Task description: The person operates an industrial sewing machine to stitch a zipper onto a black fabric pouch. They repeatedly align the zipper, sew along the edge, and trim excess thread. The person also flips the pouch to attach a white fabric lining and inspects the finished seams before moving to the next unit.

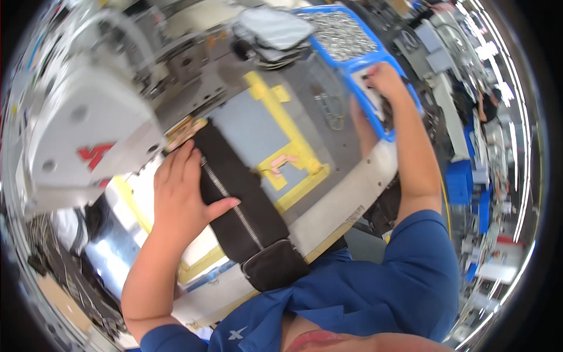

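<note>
Zippered panel (240, 176): black fabric, silver teeth (246, 223).
Left hand (182, 188): laid flat, your thumb (224, 207) spread.
Right hand (385, 81): in blue bin (366, 110), grip unclear.

Black fabric (249, 193), silver zipper (243, 217), blue bin (364, 105)

Your left hand (180, 190) lies on the black cloth (252, 193), its thumb over the zipper (248, 227). Left of that hand stands a white sewing machine (88, 126). Your right hand (384, 82) reaches into a blue bin (368, 106); beyond it sit small metal pieces (345, 36).
</note>
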The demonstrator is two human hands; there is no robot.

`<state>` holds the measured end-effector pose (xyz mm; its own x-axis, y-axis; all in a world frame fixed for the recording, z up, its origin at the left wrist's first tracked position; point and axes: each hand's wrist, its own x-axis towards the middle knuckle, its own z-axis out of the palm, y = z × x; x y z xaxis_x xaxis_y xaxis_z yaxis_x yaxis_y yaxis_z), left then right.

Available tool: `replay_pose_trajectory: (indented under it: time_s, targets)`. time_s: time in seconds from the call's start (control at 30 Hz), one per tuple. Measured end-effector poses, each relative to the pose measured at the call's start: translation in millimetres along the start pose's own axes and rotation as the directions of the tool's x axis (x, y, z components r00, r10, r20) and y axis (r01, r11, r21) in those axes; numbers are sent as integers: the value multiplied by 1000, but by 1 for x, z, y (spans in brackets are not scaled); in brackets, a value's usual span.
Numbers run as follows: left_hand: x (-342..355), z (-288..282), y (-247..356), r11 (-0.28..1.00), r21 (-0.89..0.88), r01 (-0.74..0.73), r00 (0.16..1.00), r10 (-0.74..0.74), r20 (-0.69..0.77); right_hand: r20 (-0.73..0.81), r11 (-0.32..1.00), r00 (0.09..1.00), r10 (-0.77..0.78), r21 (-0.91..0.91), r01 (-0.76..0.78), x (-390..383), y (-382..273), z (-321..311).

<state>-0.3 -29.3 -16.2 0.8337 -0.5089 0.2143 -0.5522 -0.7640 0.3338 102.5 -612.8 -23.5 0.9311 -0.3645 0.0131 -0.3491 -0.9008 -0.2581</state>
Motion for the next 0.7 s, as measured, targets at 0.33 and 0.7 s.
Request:
replay_pose_trajectory:
  time_s: [0.33, 0.7]
  targets:
    - [-12, 0, -1, 993, 3, -118, 989, 118, -90, 291, 772, 852, -436, 608, 187, -122, -265, -7]
    - [-14, -2, 1, 992, 10, -128, 990, 128, -65, 384, 722, 631, -674, 522, 453, -141, -355, 73]
